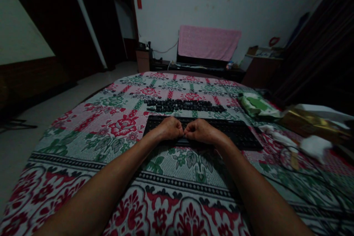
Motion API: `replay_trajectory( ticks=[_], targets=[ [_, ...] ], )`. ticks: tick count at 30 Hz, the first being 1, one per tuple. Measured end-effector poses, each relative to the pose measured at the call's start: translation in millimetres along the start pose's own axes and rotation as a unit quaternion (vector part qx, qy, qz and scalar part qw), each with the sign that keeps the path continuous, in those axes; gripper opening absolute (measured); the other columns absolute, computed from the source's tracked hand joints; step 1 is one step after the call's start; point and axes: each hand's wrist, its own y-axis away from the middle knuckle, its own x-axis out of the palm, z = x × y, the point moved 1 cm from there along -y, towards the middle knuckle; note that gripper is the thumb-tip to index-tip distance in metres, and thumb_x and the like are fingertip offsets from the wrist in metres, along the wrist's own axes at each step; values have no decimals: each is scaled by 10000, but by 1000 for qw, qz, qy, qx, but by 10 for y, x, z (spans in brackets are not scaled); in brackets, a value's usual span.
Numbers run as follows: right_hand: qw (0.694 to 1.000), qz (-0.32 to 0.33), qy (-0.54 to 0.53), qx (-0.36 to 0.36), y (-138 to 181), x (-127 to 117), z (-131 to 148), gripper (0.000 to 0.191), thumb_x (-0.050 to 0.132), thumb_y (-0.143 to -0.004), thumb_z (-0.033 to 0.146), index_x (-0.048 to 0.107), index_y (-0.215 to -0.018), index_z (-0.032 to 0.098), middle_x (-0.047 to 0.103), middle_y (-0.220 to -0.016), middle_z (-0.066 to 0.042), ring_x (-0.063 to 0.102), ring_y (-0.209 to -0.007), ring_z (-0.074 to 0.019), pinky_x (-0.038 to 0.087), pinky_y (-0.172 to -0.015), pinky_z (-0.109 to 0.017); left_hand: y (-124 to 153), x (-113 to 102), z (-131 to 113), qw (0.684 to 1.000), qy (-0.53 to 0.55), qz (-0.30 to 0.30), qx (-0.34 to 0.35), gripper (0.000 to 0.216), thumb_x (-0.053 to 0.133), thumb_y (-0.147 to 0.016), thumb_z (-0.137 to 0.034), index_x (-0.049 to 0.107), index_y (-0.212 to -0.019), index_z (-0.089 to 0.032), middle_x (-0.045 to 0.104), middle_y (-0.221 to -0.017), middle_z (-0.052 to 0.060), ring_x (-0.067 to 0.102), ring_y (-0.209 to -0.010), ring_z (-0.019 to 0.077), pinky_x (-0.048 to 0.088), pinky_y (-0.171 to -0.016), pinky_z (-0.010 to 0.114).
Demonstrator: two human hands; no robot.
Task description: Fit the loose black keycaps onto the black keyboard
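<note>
A black keyboard (243, 136) lies flat on a flowered tablecloth (124, 125), its middle covered by my hands. My left hand (172, 128) is closed over it, fingertips pinched together. Close beside it, my right hand (201, 131) is pinched too, the fingertips of both almost meeting near the keyboard's front edge. Whatever sits between the fingers is too small and dark to make out. Just beyond the keyboard, loose black keycaps (185, 106) are spread in rough rows on the cloth.
To the right are a green and white packet (257, 106), a golden box (304, 121), crumpled white tissue (315, 147) and dark cables (287, 188). Past the table's far edge, a pink towel (208, 42) hangs over a dark screen by the wall.
</note>
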Motion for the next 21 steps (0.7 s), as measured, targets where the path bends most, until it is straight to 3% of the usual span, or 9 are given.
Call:
replay_trajectory(
  ticks=[3, 6, 9, 14, 21],
  targets=[
    [1000, -4, -4, 3, 21, -12, 19, 194, 521, -643, 254, 665, -700, 138, 614, -600, 2, 506, -541, -85, 359, -504, -175, -49, -119, 80, 999, -13, -36, 18, 209, 506, -625, -281, 644, -682, -133, 569, -536, -4, 485, -465, 86, 348, -434, 175],
    [1000, -25, 7, -1, -1, -21, 24, 223, 494, -681, 288, 665, -707, 147, 624, -615, -2, 530, -565, -97, 368, -516, -182, -90, -287, 189, 974, -113, -196, 21, 225, 486, -674, -309, 653, -737, -172, 625, -677, 17, 541, -637, 126, 396, -597, 217],
    [995, -81, 56, -18, -123, -38, 36, 232, 467, -712, 291, 664, -746, 173, 643, -661, -3, 558, -615, -112, 381, -556, -194, -108, -379, 288, 944, -200, -261, 5, 249, 448, -720, -316, 650, -824, -213, 633, -822, 30, 544, -787, 154, 385, -727, 245],
    [966, -204, 157, -25, -542, -23, 65, 256, 460, -722, 269, 649, -881, 202, 656, -860, -31, 574, -807, -149, 391, -728, -224, -144, -380, 413, 927, -279, -248, -30, 310, 382, -764, -350, 649, -864, -230, 602, -884, 50, 526, -851, 172, 377, -747, 254],
    [961, -189, 198, 50, -1056, 129, -13, 305, 495, -689, 280, 619, -966, 253, 652, -888, -21, 576, -838, -165, 404, -744, -243, -186, -368, 498, 927, -297, -227, -22, 347, 331, -793, -386, 642, -879, -260, 578, -879, 53, 523, -851, 182, 380, -743, 283]
  ],
)
